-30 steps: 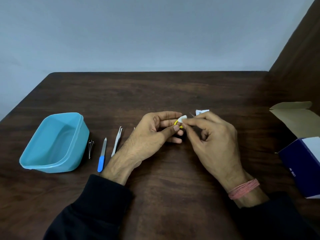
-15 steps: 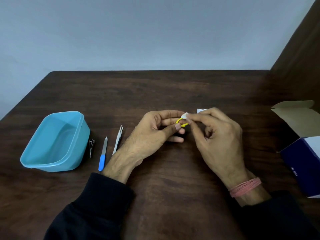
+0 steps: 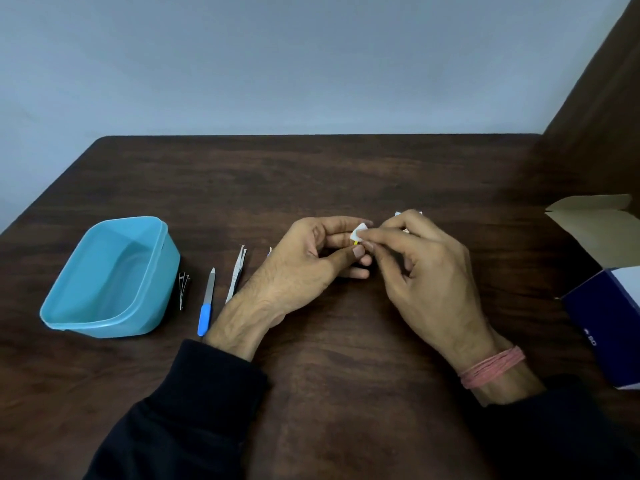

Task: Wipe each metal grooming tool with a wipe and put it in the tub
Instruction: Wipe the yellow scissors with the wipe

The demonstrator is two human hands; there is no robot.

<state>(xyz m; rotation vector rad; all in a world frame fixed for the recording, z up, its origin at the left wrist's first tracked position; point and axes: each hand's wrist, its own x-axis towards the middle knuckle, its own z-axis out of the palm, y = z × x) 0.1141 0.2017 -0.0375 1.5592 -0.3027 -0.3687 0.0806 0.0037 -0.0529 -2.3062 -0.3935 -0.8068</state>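
My left hand (image 3: 311, 258) pinches a small yellow-handled tool (image 3: 356, 242), mostly hidden between its thumb and fingers. My right hand (image 3: 422, 268) pinches a small white wipe (image 3: 358, 232) against that tool. The blue plastic tub (image 3: 110, 278) stands at the left of the table with nothing inside. Beside it lie a nail clipper (image 3: 183, 289), a blue-handled nail file (image 3: 207, 306) and silver tweezers (image 3: 236, 274), the last partly behind my left wrist.
A torn white wrapper (image 3: 408, 214) lies just behind my right hand. An open dark blue cardboard box (image 3: 609, 317) sits at the table's right edge. A dark brown panel (image 3: 595, 109) rises at the far right.
My right hand slid the wipe slightly along the yellow-handled tool; less of the yellow shows now. My left hand has kept its hold.
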